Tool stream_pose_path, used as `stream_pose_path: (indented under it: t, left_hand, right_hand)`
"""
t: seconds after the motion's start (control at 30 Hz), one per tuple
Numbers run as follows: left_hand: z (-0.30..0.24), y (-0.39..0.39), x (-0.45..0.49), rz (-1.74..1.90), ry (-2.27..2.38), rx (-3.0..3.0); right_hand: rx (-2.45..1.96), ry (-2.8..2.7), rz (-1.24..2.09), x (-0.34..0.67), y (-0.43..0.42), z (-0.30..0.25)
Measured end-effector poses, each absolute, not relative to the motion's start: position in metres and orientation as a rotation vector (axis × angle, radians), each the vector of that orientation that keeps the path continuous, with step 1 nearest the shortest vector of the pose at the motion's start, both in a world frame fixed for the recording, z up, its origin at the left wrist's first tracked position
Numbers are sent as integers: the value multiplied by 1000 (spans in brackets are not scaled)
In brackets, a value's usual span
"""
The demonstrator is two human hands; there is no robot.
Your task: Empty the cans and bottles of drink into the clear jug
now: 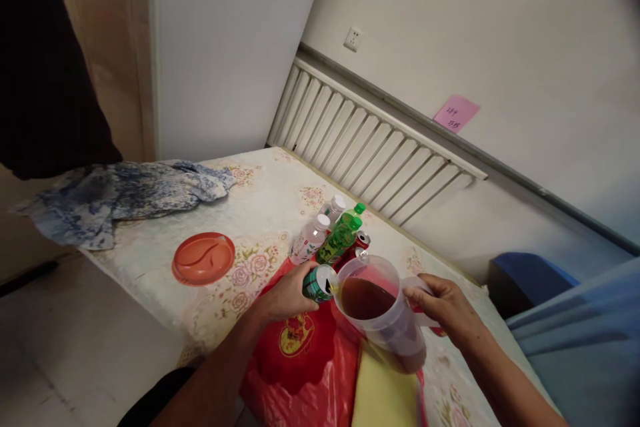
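My left hand [286,296] is closed around a green drink can [319,282], tipped on its side with its mouth at the rim of a clear plastic jug [384,330]. The jug holds dark brown liquid [365,299]. My right hand [444,305] grips the jug's white handle on its right side. The jug stands over a red plastic bag [300,360] and a yellow sheet [383,393] on the table.
Behind the jug stand two clear bottles with white caps [311,239], a green bottle [341,237] and a red can [361,240]. An orange lid [203,257] lies left on the floral tablecloth [260,207]. A blue patterned cloth [120,197] drapes the far left corner. Radiator [370,147] behind.
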State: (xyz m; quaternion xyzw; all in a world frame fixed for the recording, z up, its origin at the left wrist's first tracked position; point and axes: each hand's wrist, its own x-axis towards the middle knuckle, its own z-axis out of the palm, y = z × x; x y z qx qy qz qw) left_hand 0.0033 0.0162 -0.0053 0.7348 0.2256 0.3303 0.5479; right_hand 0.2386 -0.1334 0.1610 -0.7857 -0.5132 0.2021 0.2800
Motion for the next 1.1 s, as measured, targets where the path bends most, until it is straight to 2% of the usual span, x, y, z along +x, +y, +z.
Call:
stream_pose_path:
  t: [1.1]
  left_hand:
    - [-4,15,4,755,574,1783]
  right_hand:
    - [-2153,-1418,577,240,-131,164]
